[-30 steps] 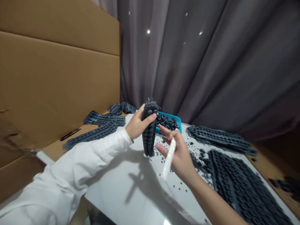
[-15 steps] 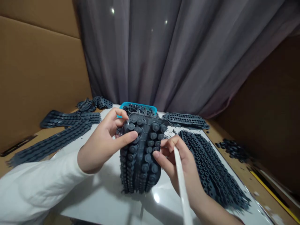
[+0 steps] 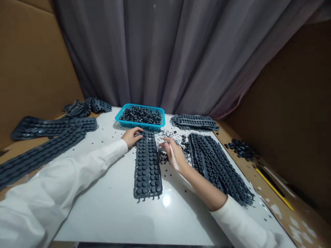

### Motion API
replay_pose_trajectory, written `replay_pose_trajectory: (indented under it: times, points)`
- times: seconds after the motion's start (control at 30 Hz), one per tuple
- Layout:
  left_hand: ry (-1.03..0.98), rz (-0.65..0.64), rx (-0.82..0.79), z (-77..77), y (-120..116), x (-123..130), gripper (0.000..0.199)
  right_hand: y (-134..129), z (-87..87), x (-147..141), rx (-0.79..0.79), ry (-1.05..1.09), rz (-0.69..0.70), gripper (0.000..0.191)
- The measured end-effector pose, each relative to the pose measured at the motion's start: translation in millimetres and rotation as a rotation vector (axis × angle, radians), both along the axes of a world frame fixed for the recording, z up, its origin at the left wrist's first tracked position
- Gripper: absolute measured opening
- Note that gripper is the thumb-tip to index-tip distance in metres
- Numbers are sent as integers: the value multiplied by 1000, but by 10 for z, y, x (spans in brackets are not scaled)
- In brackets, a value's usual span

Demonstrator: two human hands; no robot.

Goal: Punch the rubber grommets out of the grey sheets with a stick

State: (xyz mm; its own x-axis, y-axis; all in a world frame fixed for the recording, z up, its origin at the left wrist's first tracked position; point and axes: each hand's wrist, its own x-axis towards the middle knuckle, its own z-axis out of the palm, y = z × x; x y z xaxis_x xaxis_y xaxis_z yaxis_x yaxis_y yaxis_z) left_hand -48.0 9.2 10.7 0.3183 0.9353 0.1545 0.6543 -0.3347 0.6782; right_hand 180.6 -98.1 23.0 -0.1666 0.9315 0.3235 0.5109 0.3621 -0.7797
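A dark rubber sheet with rows of round studs lies flat on the white board, its ragged end towards me. At its far left corner my left hand pinches the edge between thumb and fingers. Just right of the sheet, apart from it, is my right hand. A slim white stick runs through that hand, held against the palm, while the thumb and index finger are partly extended. Small black bits are scattered on the board between sheet and hand.
A blue basket full of small black pieces stands behind the sheet. Ring-studded strips are stacked at right, perforated sheets behind them. More strips lie left. A yellow-and-black tool lies at far right, near black pieces.
The studded sheet has gone from being held up and bent in both hands to lying flat on the board. My right hand has let go of it. The view has shifted, showing more of the basket.
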Motion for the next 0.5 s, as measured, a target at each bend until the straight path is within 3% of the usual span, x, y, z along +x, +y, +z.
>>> replay_pose_trajectory:
  times: [0.1,0.2,0.3,0.37,0.43,0.5]
  points:
    - [70,-2,14,34,15,-21,22,-301,72,141,10,-4,125,43]
    - [85,-50,62,194,-261,-19,23,-597,107,208,-58,-11,209,35]
    - [85,-229,102,369,-920,-22,20,-857,55,217,-138,44,282,28]
    - [131,-564,217,402,-1474,-16,18,-988,-33,218,-146,69,286,22]
    - [138,-654,196,341,-1983,16,20,-1070,-139,224,-115,98,294,17]
    - [214,-624,243,224,-2344,82,36,-1103,-229,230,-36,112,334,15]
